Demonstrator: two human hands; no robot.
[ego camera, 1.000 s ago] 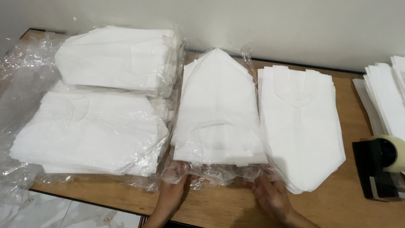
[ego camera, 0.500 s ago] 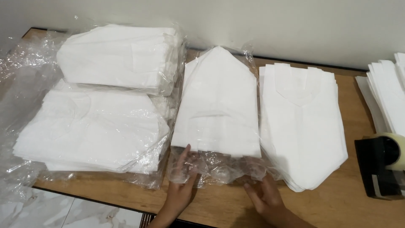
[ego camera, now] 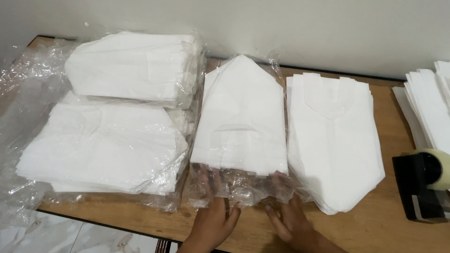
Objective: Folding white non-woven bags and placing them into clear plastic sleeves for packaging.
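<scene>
**Fingers pressed on the open end of a clear bag**

Fingers of the left hand are spread flat, pushed under or onto the crinkled open end of a clear plastic bag; nothing is clenched, only the film is pressed. The right hand is laid beside it, its fingers likewise extended against the loose film at the bag's mouth. Whether any fingers are inside the bag cannot be told for certain.

A folded white stack, pointed at its far end, is enclosed in this bag, which lies at the middle of the wooden bench, near its front edge. Just to the right, an unwrapped stack of white folded pieces is placed, touching the bag. To the left, two bagged white bundles are seen, a near one and a far one. At the right edge, a black tape dispenser and another white pile are found.
</scene>
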